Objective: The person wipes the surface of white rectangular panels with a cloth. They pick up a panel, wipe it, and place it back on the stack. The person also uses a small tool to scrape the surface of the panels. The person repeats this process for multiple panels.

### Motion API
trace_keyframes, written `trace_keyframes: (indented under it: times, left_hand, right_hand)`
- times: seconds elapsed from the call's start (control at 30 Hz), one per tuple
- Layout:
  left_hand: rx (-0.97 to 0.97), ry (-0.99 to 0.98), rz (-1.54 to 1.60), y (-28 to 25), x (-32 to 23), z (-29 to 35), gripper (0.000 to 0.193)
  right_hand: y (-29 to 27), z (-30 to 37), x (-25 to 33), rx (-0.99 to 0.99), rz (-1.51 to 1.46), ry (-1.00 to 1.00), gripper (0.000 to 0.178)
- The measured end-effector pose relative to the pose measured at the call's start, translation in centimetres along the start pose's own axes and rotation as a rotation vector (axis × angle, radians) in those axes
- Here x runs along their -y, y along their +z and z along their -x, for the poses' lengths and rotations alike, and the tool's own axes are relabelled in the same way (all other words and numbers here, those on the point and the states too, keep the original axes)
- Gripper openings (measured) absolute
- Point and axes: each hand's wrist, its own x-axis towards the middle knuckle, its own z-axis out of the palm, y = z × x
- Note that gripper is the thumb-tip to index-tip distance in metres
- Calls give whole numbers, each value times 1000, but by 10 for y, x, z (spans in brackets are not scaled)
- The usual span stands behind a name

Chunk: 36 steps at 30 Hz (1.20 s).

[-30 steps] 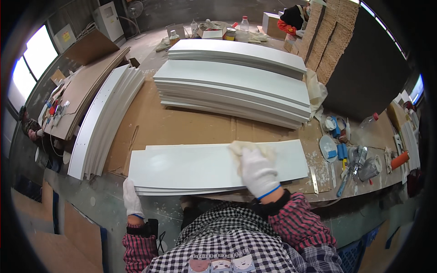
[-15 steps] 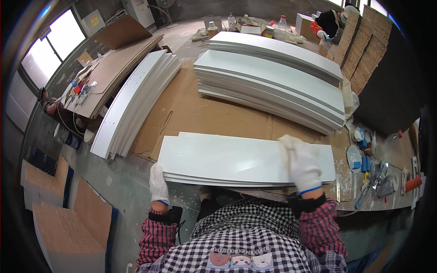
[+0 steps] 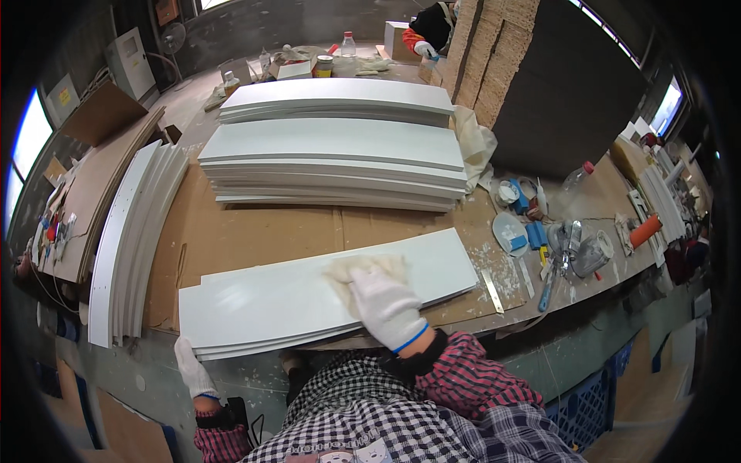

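A short stack of glossy white boards point(image 3: 255, 305) lies at the near edge of the table. My right hand point(image 3: 386, 305), in a white knitted glove, presses a cream cloth point(image 3: 337, 279) flat against the top board, around its middle. The cloth is slightly blurred and bunched under the fingers. At the near left corner of the stack, my gloved left hand point(image 3: 194, 372) grips the board edge; part of its fingers is hidden by the boards.
Taller stacks of white boards point(image 3: 332, 143) stand farther back. More boards point(image 3: 123, 239) stand in a row at left. Scrapers point(image 3: 549, 289), a round white lid point(image 3: 510, 234) and an orange roller point(image 3: 645, 230) lie at right. A co-worker's gloved hand point(image 3: 424, 49) shows behind chipboard panels point(image 3: 494, 54).
My view has swung to the right. My right hand has slid the cloth leftward along the board, from near its right end to about its middle. The left hand stays at the left corner.
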Motion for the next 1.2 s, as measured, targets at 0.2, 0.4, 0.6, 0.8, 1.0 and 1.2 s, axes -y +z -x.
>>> trace_keyframes:
  times: [0.2,0.4,0.6,0.8,1.0,1.2]
  left_hand:
    - [-90,96,-237,9,-18,4,43]
    - [222,263,-18,129,-142,73,53]
    - [798,934,-398,243,-200,110,53]
    - [891,1006,-495,274,-186,117,34]
    - [836,1035,-434,285,-181,119,34]
    - [814,1031,-410,281,-183,117,34]
  right_hand:
    - [-38,23,-107,-108,168,344,25]
    - [-33,6,-42,86,-78,210,28]
    - [-40,7,-67,-99,-559,-5,32]
    - [-94,57,-193,-303,-550,722,39]
    - [-121,83,-289,-220,-356,1192,66]
    - [-107,61,-289,13,10,1067,76]
